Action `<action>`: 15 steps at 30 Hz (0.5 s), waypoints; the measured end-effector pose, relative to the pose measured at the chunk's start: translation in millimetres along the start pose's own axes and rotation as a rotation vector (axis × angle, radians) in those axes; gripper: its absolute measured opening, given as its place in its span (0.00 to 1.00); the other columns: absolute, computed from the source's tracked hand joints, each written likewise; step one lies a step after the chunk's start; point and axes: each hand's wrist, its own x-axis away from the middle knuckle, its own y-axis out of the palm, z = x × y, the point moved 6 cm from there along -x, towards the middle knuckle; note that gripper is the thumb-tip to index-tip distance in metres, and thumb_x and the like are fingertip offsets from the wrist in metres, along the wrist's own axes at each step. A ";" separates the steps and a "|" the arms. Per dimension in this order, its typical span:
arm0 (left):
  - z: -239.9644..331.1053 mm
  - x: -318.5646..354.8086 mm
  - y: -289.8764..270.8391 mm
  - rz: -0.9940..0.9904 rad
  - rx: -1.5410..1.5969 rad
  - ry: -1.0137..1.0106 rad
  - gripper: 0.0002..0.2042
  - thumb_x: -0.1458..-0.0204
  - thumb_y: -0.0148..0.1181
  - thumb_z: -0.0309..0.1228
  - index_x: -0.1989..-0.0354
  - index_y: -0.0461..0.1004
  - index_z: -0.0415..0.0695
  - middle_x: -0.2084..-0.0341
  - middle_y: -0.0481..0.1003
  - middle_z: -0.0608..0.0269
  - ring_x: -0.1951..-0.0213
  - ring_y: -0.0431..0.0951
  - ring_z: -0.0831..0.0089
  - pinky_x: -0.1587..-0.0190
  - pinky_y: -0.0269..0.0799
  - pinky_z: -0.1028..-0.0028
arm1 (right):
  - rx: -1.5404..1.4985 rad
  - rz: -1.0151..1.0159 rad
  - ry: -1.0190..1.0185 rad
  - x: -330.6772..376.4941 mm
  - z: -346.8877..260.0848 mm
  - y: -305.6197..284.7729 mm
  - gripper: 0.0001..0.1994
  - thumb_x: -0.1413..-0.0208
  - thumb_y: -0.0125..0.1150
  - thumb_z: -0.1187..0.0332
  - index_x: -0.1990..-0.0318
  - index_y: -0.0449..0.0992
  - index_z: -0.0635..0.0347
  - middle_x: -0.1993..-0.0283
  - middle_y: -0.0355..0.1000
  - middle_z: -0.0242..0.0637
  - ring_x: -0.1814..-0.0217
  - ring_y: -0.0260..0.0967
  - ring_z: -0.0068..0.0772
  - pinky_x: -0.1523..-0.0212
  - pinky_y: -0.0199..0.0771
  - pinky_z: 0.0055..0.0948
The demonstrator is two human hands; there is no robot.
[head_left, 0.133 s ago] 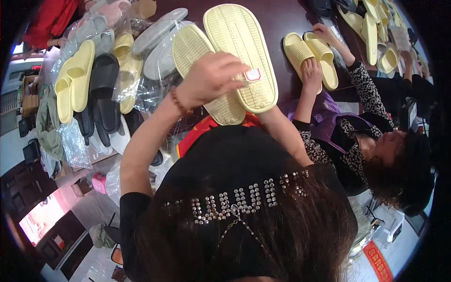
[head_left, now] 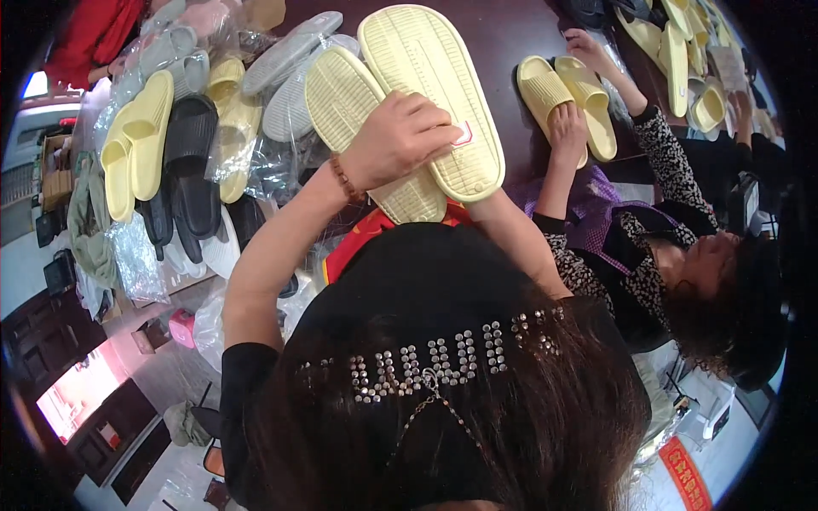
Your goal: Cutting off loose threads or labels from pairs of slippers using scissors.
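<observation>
Left hand: your fingers are bent and drawn close together, their tips on the label; you cannot tell from this view whether they pinch it or only press on it.
Right hand: hidden behind the yellow slippers, so its grip cannot be told; your right forearm runs up to them from the near right.
Yellow slippers: in front of you, soles facing you and toes pointing far; the right one overlaps the left one.
Label: white with a red edge, on the right slipper's sole, partly covered by your fingertips.
Bracelet: brown beads around your left wrist.
To your left: grey slippers in clear plastic, then black slippers beside a pale yellow pair.
To your right: a co-worker's hand rests on another yellow pair, on the dark table.
</observation>
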 end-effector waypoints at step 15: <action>-36.7 35.8 -52.3 0.570 0.715 -0.937 0.06 0.49 0.47 0.26 0.68 0.70 0.36 0.80 0.68 0.67 0.76 0.67 0.83 0.72 0.62 0.83 | -0.017 0.091 -0.024 2.6 -24.0 13.2 0.21 0.45 0.45 0.70 0.44 0.54 0.63 0.46 0.58 0.43 0.48 0.60 0.31 0.52 0.66 0.24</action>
